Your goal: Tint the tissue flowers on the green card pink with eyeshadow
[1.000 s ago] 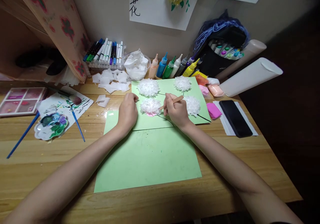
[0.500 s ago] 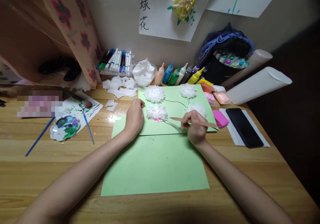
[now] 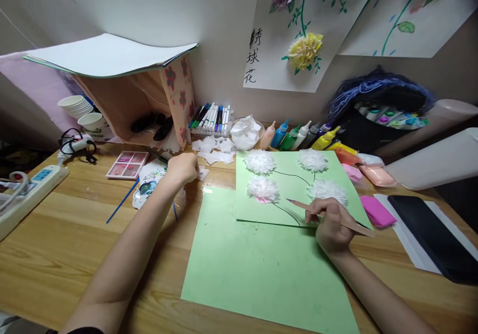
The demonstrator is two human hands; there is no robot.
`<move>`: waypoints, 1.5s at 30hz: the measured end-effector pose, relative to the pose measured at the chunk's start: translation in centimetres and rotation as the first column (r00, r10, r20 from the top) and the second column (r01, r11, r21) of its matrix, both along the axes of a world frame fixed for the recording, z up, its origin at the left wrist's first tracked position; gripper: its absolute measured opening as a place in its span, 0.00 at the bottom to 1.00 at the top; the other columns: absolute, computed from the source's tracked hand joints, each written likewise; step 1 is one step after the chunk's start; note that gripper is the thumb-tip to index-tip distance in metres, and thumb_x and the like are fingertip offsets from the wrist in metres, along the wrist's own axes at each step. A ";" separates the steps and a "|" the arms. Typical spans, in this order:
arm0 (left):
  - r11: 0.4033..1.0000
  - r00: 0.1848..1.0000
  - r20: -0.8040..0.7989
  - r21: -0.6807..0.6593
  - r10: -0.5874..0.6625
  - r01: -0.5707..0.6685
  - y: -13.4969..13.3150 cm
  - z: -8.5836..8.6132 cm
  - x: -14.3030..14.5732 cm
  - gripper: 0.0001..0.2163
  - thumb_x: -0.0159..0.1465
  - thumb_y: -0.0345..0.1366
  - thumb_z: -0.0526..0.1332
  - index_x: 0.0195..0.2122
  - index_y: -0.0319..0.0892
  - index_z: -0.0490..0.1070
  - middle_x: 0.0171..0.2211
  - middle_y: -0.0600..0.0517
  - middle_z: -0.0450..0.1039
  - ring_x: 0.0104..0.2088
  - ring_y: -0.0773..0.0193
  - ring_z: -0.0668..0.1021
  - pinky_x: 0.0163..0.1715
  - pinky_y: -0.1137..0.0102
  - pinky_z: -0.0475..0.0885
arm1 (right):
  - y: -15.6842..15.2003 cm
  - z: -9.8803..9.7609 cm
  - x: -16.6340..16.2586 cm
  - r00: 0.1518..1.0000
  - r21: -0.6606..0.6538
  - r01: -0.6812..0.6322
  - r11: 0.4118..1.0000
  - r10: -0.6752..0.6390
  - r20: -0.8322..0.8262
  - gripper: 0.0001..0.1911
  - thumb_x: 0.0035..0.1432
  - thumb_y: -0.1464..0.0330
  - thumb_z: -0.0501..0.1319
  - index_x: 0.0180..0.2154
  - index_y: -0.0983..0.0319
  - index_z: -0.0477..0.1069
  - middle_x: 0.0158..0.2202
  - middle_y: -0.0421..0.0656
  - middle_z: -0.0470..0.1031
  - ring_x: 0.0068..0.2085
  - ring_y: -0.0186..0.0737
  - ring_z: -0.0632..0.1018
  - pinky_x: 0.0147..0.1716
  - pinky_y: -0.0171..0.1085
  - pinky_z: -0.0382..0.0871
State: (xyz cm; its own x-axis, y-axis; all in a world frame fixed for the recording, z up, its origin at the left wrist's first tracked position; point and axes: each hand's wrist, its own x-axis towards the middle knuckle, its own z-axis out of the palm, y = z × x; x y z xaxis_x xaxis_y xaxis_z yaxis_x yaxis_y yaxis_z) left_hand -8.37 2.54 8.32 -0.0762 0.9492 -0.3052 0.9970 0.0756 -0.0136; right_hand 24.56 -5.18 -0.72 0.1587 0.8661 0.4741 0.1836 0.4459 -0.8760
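My right hand [image 3: 331, 224] is closed round a brownish pencil [image 3: 298, 204], its dark tip pointing left over the upper green sheet [image 3: 284, 213]. On that sheet sit several fluffy white paper flowers [image 3: 312, 160]; the lower left flower [image 3: 263, 189] has pink at its bottom edge. Thin black curved lines run between the flowers. My left hand [image 3: 183, 168] is curled above the table beside small white paper scraps [image 3: 202, 173]; its fingertips are mostly hidden, and I cannot see what they hold. A larger green sheet [image 3: 269, 274] lies beneath the flower sheet.
Behind are white tissue in a clear bowl [image 3: 246, 133], paint bottles [image 3: 280, 135] and a marker rack [image 3: 211, 120]. Leftward lie a pink palette [image 3: 127, 165], a blue brush [image 3: 122, 200] and a power strip [image 3: 37, 194]. At right are pink clay packs [image 3: 377, 211] and a phone [image 3: 429, 237].
My left hand has left the flower sheet's left edge and moved left to the paper scraps. The view has turned leftward and up. My right hand still holds the pencil over the sheet.
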 end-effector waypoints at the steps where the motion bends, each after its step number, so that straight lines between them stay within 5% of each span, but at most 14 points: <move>1: 1.000 1.000 0.008 0.006 -0.002 0.002 0.1 -0.3 -0.3 0.07 0.52 0.33 0.62 0.32 0.43 0.77 0.39 0.45 0.78 0.41 0.50 0.77 0.34 0.66 0.68 | 0.0 0.0 0.0 1.000 0.015 0.002 1.000 -0.002 -0.009 0.20 0.65 0.62 0.49 0.22 0.61 0.65 0.14 0.37 0.64 0.16 0.32 0.65 0.16 0.34 0.55; 6: 0.998 0.996 0.089 0.057 -0.026 0.021 0.6 -0.8 -1.4 0.07 0.54 0.37 0.60 0.28 0.43 0.77 0.34 0.46 0.78 0.37 0.53 0.77 0.31 0.68 0.65 | 0.1 0.2 -0.2 0.999 0.047 0.023 0.999 -0.021 -0.050 0.20 0.65 0.62 0.50 0.22 0.61 0.64 0.13 0.36 0.63 0.15 0.32 0.65 0.15 0.33 0.54; 12: 0.987 0.910 0.383 0.107 -0.155 0.123 -0.8 2.6 0.1 0.11 0.57 0.44 0.58 0.29 0.42 0.75 0.30 0.50 0.76 0.32 0.59 0.75 0.30 0.70 0.63 | 0.2 0.1 -0.3 0.998 0.010 0.046 0.999 -0.046 -0.032 0.21 0.65 0.60 0.49 0.21 0.61 0.64 0.14 0.36 0.63 0.16 0.32 0.64 0.16 0.34 0.56; 16: 0.901 0.624 0.714 0.022 -0.318 0.433 -2.9 3.9 4.0 0.12 0.59 0.46 0.59 0.33 0.44 0.75 0.33 0.54 0.76 0.34 0.64 0.74 0.32 0.73 0.65 | 0.1 0.0 -0.4 0.999 0.015 0.046 0.999 -0.046 -0.005 0.22 0.65 0.60 0.48 0.21 0.60 0.64 0.14 0.37 0.63 0.16 0.32 0.64 0.17 0.34 0.56; 20: 0.794 0.413 0.857 -0.008 -0.308 0.608 -4.7 1.1 8.3 0.07 0.60 0.40 0.59 0.33 0.46 0.75 0.35 0.55 0.76 0.36 0.66 0.75 0.37 0.72 0.66 | -0.2 -0.2 -0.4 1.000 0.051 0.004 0.999 -0.004 0.009 0.22 0.65 0.61 0.48 0.21 0.60 0.64 0.14 0.37 0.63 0.17 0.33 0.65 0.17 0.35 0.56; 23: 0.886 0.504 0.796 0.083 -0.334 0.456 -5.5 -2.4 10.6 0.05 0.59 0.35 0.59 0.31 0.43 0.73 0.33 0.52 0.74 0.33 0.64 0.74 0.34 0.70 0.66 | -0.4 -0.4 -0.5 0.998 0.060 -0.034 0.998 0.031 0.050 0.23 0.65 0.61 0.47 0.21 0.59 0.64 0.14 0.38 0.63 0.17 0.34 0.65 0.18 0.35 0.57; 27: 0.908 0.654 0.630 0.277 -0.419 0.314 -6.3 -5.3 12.1 0.05 0.60 0.32 0.56 0.29 0.42 0.70 0.30 0.51 0.71 0.33 0.62 0.72 0.31 0.69 0.65 | -0.5 -0.1 -0.6 0.979 0.122 -0.124 0.985 0.101 0.179 0.22 0.66 0.64 0.46 0.21 0.59 0.63 0.16 0.38 0.64 0.19 0.34 0.65 0.20 0.35 0.59; 35: 0.837 0.740 0.451 0.474 -0.498 0.275 -7.0 -6.3 13.3 0.04 0.63 0.32 0.54 0.32 0.43 0.68 0.32 0.52 0.70 0.35 0.63 0.71 0.30 0.69 0.63 | -0.1 0.9 -1.0 0.830 0.261 -0.375 0.889 0.197 0.522 0.15 0.64 0.72 0.47 0.25 0.59 0.62 0.18 0.38 0.65 0.21 0.34 0.66 0.21 0.34 0.60; 45: 0.824 0.780 0.396 0.505 -0.485 0.256 -6.8 -6.7 13.9 0.05 0.64 0.32 0.53 0.31 0.43 0.66 0.31 0.51 0.70 0.34 0.62 0.71 0.29 0.68 0.61 | 0.2 0.9 -1.3 0.786 0.179 -0.316 0.932 0.151 0.600 0.14 0.64 0.72 0.48 0.26 0.58 0.62 0.19 0.38 0.64 0.22 0.35 0.67 0.24 0.35 0.61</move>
State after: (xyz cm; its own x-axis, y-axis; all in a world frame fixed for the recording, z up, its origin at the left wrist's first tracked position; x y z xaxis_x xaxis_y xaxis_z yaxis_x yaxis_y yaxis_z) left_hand 5.52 -4.21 1.65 0.3579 0.9086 0.2153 0.8049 -0.4171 0.4222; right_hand 23.25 -5.01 0.16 -0.4010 0.6744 0.6200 0.4695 0.7325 -0.4930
